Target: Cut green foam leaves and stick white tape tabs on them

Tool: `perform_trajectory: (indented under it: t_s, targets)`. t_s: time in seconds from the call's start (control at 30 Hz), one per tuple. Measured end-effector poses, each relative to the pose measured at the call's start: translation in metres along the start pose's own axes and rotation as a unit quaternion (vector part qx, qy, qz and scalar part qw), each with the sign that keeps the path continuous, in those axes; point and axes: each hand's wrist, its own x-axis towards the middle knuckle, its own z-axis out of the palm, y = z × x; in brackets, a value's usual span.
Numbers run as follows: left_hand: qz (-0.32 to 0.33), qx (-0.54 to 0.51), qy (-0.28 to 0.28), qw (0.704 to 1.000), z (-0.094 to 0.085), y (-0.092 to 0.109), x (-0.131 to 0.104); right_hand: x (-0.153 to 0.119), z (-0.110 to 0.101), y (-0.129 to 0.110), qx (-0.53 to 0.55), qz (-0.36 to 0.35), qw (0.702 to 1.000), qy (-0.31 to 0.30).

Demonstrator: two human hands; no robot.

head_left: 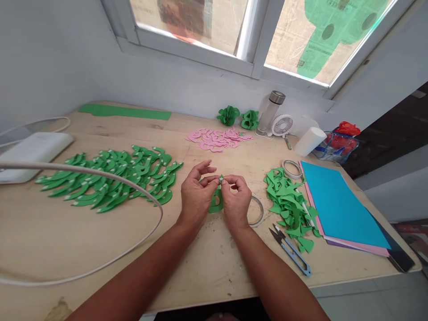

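Observation:
Both hands meet over the middle of the table, pinching the upper end of a green paper cutout. My left hand grips it between thumb and forefinger, its other fingers loosely curled. From the other side, my right hand pinches the same end with thumb and forefinger. Part of the cutout hangs below the fingers; the rest is hidden behind them. Just right of my right hand lies a roll of tape. Many curved green paper cutouts with small white patches are spread out to the left.
Green scraps, snips, a second tape roll and a blue sheet stack lie right. Behind are pink cutouts, folded green paper shapes, a bottle and a fan. A pale cable loops across the left.

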Motion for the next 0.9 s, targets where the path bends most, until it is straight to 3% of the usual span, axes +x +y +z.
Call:
perform_trajectory:
  t_s: [0.9]
  targets:
    - [0.004,0.009,0.012,1.000,-0.0007,-0.0008,0.0010,-0.0025,0.0009,-0.0028,0.008,-0.022,1.000,-0.002]
